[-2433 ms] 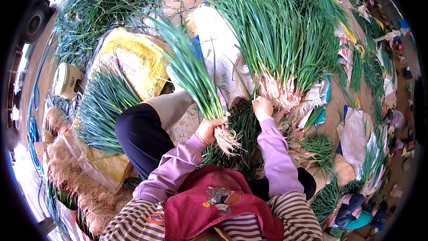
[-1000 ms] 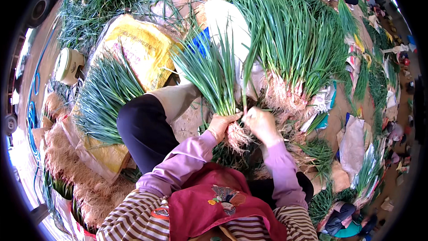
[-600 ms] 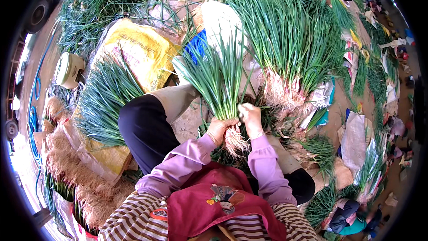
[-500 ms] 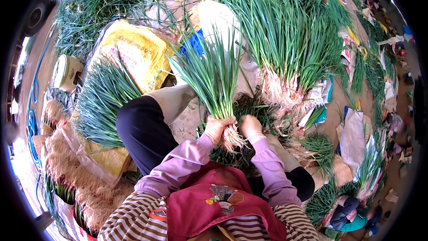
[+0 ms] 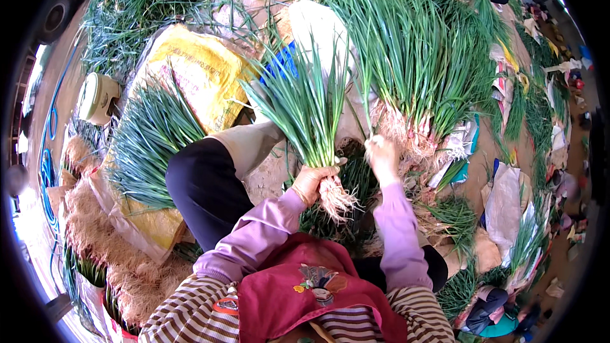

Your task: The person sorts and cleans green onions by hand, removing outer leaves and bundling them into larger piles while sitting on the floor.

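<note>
My left hand [image 5: 311, 182] is closed around the white lower stems of a bunch of green onions [image 5: 308, 114]. Its leaves fan away from me, and the pale roots hang out below my grip. To the right, my right hand [image 5: 383, 160] is raised, slightly blurred, with its fingers curled in. Whether it grips one of the thin stalks just beyond it is hard to make out. Close by stands a large heap of green onions [image 5: 413, 63], roots toward me.
Left of my bent knee [image 5: 206, 165] lies another pile of green onions [image 5: 149, 140] beside a yellow sack [image 5: 197, 70]. A pale bucket [image 5: 96, 98] stands at far left. Rows of roots [image 5: 95, 216] lie near left. Loose trimmings [image 5: 454, 216] lie at right.
My right hand has left the stems of the held bunch and moved right and away, toward the large heap. My left hand stays around the bunch, with little movement.
</note>
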### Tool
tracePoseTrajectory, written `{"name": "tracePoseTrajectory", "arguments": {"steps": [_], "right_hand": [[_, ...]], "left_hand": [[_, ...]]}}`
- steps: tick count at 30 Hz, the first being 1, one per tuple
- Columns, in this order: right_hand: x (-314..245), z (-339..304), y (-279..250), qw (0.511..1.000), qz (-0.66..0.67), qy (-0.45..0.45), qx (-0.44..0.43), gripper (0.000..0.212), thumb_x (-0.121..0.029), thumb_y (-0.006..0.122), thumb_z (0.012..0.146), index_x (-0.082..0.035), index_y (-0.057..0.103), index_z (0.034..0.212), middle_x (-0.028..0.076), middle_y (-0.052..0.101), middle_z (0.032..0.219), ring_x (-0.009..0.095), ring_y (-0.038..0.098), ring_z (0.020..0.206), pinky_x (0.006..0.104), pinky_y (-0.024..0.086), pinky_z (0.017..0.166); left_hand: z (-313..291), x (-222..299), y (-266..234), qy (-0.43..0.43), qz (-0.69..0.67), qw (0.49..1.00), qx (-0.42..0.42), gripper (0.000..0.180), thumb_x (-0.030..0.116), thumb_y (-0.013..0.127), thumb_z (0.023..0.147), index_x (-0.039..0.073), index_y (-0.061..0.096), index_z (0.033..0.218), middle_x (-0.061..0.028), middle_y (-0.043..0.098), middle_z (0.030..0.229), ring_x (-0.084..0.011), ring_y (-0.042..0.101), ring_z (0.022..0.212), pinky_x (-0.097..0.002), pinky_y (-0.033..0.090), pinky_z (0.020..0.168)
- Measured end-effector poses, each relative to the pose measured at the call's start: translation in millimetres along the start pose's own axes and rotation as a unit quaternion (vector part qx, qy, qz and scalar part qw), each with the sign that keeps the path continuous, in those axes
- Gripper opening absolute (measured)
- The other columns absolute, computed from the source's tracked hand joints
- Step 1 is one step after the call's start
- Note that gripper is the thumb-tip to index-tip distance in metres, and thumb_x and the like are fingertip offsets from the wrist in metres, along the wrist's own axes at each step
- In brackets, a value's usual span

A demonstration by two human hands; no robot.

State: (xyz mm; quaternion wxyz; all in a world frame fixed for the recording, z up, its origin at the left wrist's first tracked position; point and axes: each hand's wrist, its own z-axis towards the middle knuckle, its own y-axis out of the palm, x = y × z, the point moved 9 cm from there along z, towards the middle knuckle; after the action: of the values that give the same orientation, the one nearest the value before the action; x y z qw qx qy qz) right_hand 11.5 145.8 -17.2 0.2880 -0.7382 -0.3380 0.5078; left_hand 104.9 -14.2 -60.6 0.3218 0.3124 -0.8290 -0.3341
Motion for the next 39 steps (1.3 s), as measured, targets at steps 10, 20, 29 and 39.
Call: {"name": "tracePoseTrajectory", "arguments": {"steps": [10, 20, 29, 39], "right_hand": [[-17.2, -31.0, 46.5, 0.951, 0.261, -0.065, -0.150, 0.031, -0.029, 0.058, 0.088, 0.001, 0.061, 0.081, 0.006, 0.061, 0.067, 0.013, 0.052, 0.056, 0.0284, 0.042, 0.053], [30.0, -57.8, 56.3, 0.871, 0.480, 0.098, 0.038, 0.028, -0.026, 0.055, 0.091, -0.001, 0.064, 0.080, -0.001, 0.057, 0.066, 0.004, 0.045, 0.051, 0.0178, 0.037, 0.047], [16.6, -36.5, 63.3, 0.942, 0.328, 0.054, -0.041, 0.019, -0.017, 0.062, 0.082, -0.003, 0.060, 0.070, 0.003, 0.056, 0.062, 0.015, 0.053, 0.053, 0.0291, 0.041, 0.049], [-11.3, 21.6, -61.5, 0.981, -0.180, 0.012, 0.076, 0.019, -0.023, 0.057, 0.087, -0.003, 0.057, 0.086, 0.008, 0.060, 0.067, 0.015, 0.058, 0.061, 0.0292, 0.050, 0.057]], "left_hand": [[1.6, -17.4, -2.8, -0.035, 0.007, 0.999, 0.018, 0.012, -0.001, 0.063, 0.076, -0.001, 0.061, 0.087, -0.0089, 0.061, 0.069, -0.0180, 0.060, 0.056, -0.0304, 0.051, 0.051], [-5.7, -31.2, -6.7, -0.059, -0.030, 0.998, 0.013, 0.008, 0.003, 0.062, 0.079, -0.003, 0.062, 0.084, -0.0108, 0.062, 0.068, -0.0221, 0.061, 0.057, -0.0364, 0.054, 0.058], [-4.2, -41.9, -10.9, -0.099, -0.039, 0.994, -0.016, 0.011, 0.006, 0.062, 0.080, -0.003, 0.059, 0.086, -0.0145, 0.063, 0.069, -0.0274, 0.063, 0.060, -0.0421, 0.055, 0.063], [-6.2, -4.1, 17.4, 0.000, 0.003, 0.999, -0.043, 0.022, -0.003, 0.066, 0.076, 0.001, 0.060, 0.096, -0.0068, 0.062, 0.073, -0.0197, 0.062, 0.063, -0.0339, 0.053, 0.058]]}}
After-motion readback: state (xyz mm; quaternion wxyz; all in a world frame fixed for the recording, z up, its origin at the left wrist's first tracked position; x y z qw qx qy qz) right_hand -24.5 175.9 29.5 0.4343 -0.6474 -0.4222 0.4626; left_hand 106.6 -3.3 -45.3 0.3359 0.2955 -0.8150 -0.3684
